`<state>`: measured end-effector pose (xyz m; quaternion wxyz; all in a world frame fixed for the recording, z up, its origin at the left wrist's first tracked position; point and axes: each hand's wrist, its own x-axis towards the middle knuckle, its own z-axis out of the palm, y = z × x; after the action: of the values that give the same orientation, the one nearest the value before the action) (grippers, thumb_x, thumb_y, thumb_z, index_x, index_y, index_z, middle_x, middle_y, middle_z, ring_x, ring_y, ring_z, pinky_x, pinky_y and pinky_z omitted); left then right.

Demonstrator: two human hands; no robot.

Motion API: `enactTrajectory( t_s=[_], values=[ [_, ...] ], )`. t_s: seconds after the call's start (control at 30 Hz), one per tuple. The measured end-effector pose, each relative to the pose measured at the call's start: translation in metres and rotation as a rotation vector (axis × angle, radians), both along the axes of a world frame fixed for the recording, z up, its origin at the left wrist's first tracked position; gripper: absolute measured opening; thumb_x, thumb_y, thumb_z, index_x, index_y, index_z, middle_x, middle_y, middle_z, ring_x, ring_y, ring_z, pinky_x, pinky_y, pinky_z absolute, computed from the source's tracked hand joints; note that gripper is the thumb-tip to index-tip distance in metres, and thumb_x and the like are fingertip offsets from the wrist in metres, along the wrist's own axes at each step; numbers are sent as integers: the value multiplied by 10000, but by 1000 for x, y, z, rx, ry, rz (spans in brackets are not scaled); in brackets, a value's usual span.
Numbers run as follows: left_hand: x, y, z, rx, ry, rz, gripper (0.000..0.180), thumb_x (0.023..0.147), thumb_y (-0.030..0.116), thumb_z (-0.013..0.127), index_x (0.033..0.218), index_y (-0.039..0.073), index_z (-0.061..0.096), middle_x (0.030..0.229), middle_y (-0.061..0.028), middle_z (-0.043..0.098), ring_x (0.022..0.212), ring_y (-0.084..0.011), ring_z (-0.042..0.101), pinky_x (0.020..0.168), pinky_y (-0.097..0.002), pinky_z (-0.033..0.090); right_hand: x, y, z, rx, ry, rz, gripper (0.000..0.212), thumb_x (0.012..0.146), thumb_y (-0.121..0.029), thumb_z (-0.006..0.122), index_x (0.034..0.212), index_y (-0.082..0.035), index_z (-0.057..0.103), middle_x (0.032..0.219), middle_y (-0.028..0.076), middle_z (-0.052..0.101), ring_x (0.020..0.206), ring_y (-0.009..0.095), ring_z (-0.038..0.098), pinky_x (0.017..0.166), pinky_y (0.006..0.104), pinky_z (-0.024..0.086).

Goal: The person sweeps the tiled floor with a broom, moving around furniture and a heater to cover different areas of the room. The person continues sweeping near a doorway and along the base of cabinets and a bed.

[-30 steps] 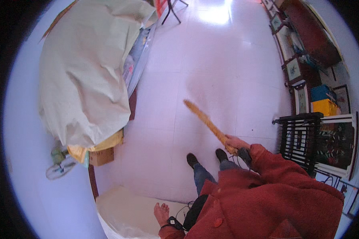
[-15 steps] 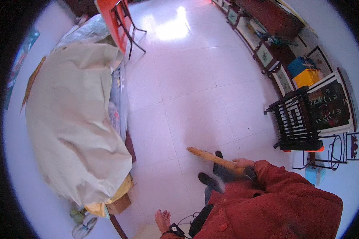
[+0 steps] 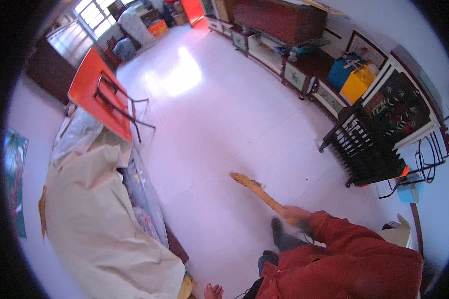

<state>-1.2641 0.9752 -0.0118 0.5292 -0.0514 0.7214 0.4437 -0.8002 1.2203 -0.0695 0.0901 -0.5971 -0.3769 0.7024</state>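
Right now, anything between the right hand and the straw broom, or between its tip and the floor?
Nothing visible: the right hand grips the straw broom directly, and no object shows between its tip and the floor. Can't tell whether they touch.

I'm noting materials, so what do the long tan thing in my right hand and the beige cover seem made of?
Long tan thing: perhaps dull plant fibre, from its straw colour and rough tip, though blurred. Beige cover: probably matte cloth or plastic sheeting, from its broad creases.
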Motion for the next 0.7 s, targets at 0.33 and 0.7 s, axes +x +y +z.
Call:
enactTrajectory(
  t_s=[0.33, 0.7],
  values=[
    [-14, 168, -32, -46, -71, -410, 578, 806, 363, 495, 1246, 61, 271, 1162, -238, 393, 1032, -346, 443, 837, -422, 415, 110, -145, 13, -150, 243, -924, 374, 777, -256, 543, 1093, -109, 407, 733, 58, 519, 523, 152, 517, 405, 292, 432],
    [-26, 329, -17, 22, -68, -850, 322, 816, 278, 462, 1079, 101, 407, 923, -182, 522, 746, -299, 537, 588, -365, 463, 61, -209, -101, -70, 660, -1630, 362, 761, -291, 470, 477, -111, 335, 451, 47, 349, 346, 187, 346, 334, 286, 315]
  ],
)
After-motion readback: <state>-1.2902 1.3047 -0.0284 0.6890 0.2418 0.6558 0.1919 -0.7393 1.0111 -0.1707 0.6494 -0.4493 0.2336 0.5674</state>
